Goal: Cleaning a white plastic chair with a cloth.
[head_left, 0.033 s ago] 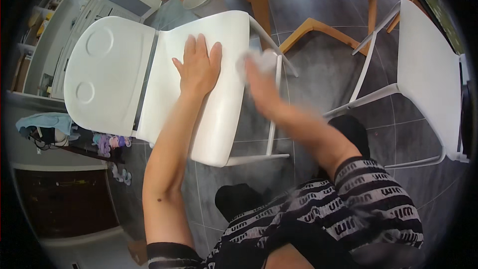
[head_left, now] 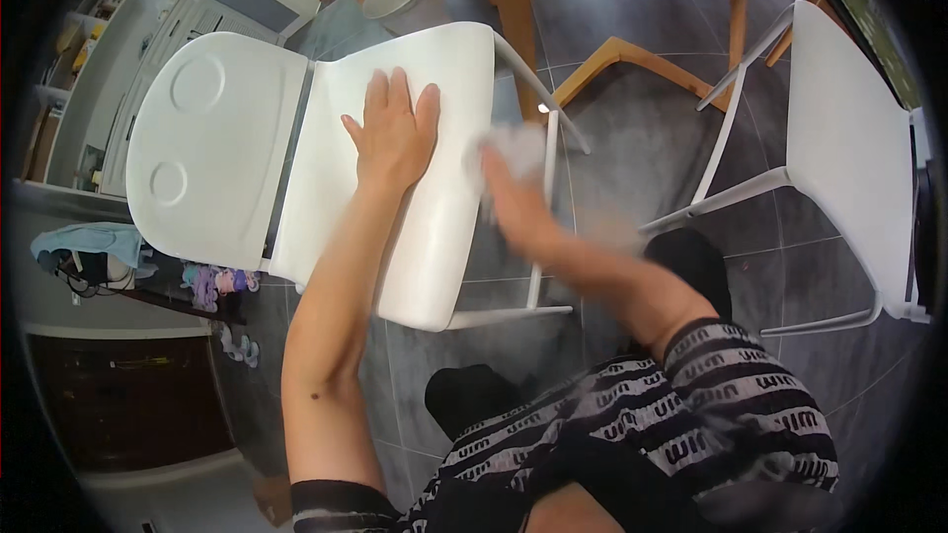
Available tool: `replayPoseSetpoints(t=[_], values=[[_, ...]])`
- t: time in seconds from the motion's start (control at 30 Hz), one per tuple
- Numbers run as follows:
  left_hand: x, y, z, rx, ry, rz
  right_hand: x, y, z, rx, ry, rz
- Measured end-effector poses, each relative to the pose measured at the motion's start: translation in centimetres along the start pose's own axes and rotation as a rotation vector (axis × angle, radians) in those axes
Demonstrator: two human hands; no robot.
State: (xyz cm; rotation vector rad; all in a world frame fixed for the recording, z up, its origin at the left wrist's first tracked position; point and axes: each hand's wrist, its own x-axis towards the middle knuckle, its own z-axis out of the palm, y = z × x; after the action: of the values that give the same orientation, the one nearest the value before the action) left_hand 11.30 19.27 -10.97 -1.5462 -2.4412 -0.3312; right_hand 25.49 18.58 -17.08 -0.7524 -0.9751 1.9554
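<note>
My left hand point(head_left: 393, 146) lies flat on a white chair point(head_left: 439, 237), fingers spread and pointing away from me. Just past the chair's right edge is my right hand point(head_left: 523, 205), smeared by motion, its fingers closed on a white cloth point(head_left: 526, 150). The cloth is crumpled and blurred, and it meets the edge of the white panel. To the left, a rounded white panel point(head_left: 217, 168) with two round marks adjoins the part under my left hand. White chair legs point(head_left: 548, 178) stick out on the right.
A second white chair point(head_left: 849, 128) stands at the right. Wooden furniture legs point(head_left: 617, 51) and a pale bin point(head_left: 405, 0) are at the far side. Shelves point(head_left: 109, 49) and a bench with a light-blue cloth point(head_left: 89, 237) line the left. Grey tiles point(head_left: 642, 163) cover the floor.
My right hand and the cloth have shifted slightly toward me along the chair's right edge. My left hand and the chair stay put.
</note>
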Motion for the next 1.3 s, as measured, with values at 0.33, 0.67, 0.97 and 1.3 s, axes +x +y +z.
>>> replayPoseSetpoints(t=[0.33,0.67,0.97,1.3], values=[[0.6,0.9,-0.1,-0.022,-0.006,0.039,5.7,-2.5,-1.2,0.150,0.006,-0.088],[0.0,0.5,-0.3,-0.019,-0.042,0.027,9.7,-2.8,-0.8,-0.779,0.085,-0.892],[0.5,0.1,-0.3,-0.113,-0.054,0.043,21.4,-8.1,-0.1,-0.571,-0.165,-0.219],[-8.7,-9.9,-5.5,-0.105,0.094,-0.123,17.4,-12.7,2.7,-1.482,-0.228,-0.349]])
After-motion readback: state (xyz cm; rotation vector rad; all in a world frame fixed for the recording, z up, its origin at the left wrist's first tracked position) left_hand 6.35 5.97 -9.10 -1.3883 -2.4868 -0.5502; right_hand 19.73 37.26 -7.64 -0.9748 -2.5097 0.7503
